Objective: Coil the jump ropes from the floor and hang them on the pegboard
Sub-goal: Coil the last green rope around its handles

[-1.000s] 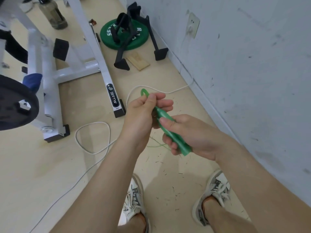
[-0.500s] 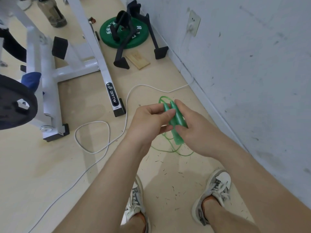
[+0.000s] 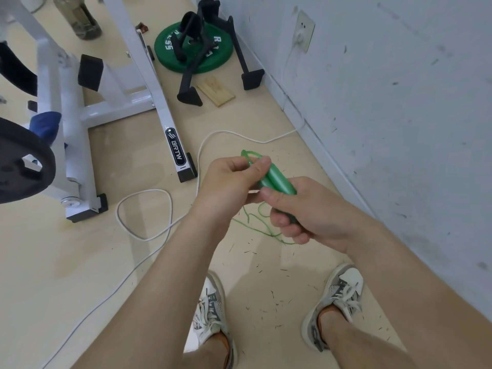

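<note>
**Green handles held together, close beside the wall**

We hold the two green jump rope handles [image 3: 277,179] side by side in the air above the floor [image 3: 80,262]. Our left hand [image 3: 226,187] pinches their upper ends between thumb and fingers. Our right hand [image 3: 306,211] curls its fingers round the lower ends. The thin green cord [image 3: 250,227] hangs in loose bends below.

A black label [image 3: 175,147] on the white frame [image 3: 117,107] reads "BRTW". The green weight plate [image 3: 213,59] shows "55" and "R"; a black stand [image 3: 191,73] covers the rest.

The wall [image 3: 399,115] runs close on our right. A white cable [image 3: 145,191] loops over the floor to our left, near the frame's foot.
</note>
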A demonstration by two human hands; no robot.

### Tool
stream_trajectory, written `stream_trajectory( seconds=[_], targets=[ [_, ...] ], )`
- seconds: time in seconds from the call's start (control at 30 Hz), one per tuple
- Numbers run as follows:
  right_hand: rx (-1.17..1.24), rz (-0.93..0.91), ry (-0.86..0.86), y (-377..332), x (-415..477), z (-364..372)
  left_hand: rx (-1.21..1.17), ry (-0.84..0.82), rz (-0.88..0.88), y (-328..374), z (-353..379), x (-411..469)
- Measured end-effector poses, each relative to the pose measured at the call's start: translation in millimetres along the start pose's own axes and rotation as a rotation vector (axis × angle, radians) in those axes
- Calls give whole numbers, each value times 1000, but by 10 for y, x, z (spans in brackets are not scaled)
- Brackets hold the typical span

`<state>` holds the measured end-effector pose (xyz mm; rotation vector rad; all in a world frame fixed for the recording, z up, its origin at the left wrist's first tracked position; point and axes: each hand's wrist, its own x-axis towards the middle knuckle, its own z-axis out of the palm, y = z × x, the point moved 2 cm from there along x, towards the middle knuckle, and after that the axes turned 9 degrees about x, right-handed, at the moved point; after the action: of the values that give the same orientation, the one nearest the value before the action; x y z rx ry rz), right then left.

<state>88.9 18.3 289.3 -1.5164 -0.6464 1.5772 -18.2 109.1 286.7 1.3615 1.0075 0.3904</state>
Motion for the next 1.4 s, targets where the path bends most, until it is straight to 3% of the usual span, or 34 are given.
stream_trajectory(
  seconds=[0.1, 0.17, 0.23, 0.33, 0.43, 0.5, 0.57, 0.67, 0.77, 0.83, 0.9, 0.97, 1.07, 1.27, 1.4],
  targets=[
    [86, 66, -71, -19, -34, -67, 590, 356, 162, 17, -81, 0],
    [205, 113, -178, -35, -71, -78, 507, 490, 319, 75, -140, -25],
    [344, 158, -319, -40, -103, -73, 245, 334, 384, 106, -142, -8],
    [547, 175, -485, -35, -134, -17, -28, 23, 199, 136, 17, -78],
    [694, 106, -583, -7, -115, 31, -298, -28, 37, 158, 122, -94],
    [778, 51, -592, -7, -94, 18, -391, -46, 66, 143, 116, -56],
    [792, 26, -475, -29, -77, -6, -295, 2, 159, 101, 90, -3],
    [610, 25, -148, -31, -48, -48, 390, 200, 377, 17, 56, 59],
    [201, -2, 194, 33, 31, -89, 1100, 123, 427, -51, 181, 36],
    [-184, -50, 412, 93, 86, -132, 1320, 58, 423, -81, 271, 5],
    [-584, -99, 487, 144, 126, -156, 1428, 14, 446, -67, 343, -24],
    [-813, -91, 441, 184, 135, -141, 1478, -44, 464, -42, 382, -44],
    [-881, -5, 333, 220, 122, -145, 1487, -144, 497, -33, 386, -77],
    [-764, 100, 122, 179, 46, -198, 947, -123, 318, 21, 175, -95],
    [-766, 149, 0, 151, 15, -191, 836, -149, 285, 22, 141, -83]
  ],
)
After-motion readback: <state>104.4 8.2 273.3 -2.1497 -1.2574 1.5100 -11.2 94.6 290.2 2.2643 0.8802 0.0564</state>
